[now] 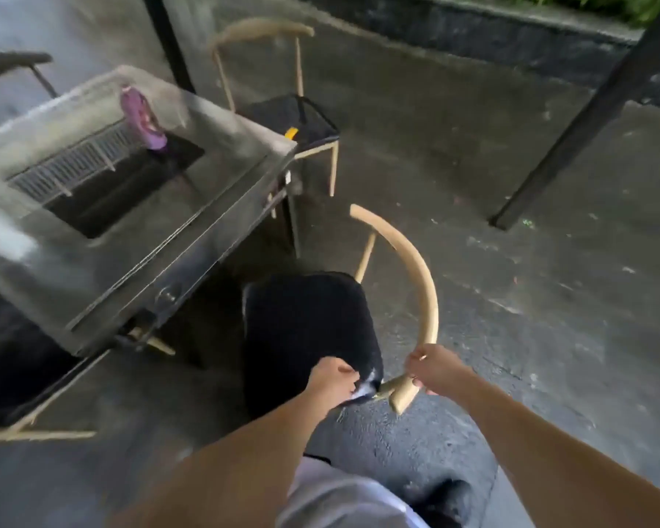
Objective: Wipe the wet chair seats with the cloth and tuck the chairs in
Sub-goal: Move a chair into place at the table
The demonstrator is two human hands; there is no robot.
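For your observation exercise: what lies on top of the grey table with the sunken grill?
A purple object lies on the table at the far edge of the grill recess, beside a metal grate. The picture is too blurred to name it. The recess floor is in shadow.

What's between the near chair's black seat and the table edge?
Only bare wet floor shows between the black seat and the table in the head view; nothing lies there.

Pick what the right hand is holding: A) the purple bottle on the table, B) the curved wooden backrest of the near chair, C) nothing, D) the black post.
B: the right hand grips the near end of the curved wooden backrest, beside the black seat.
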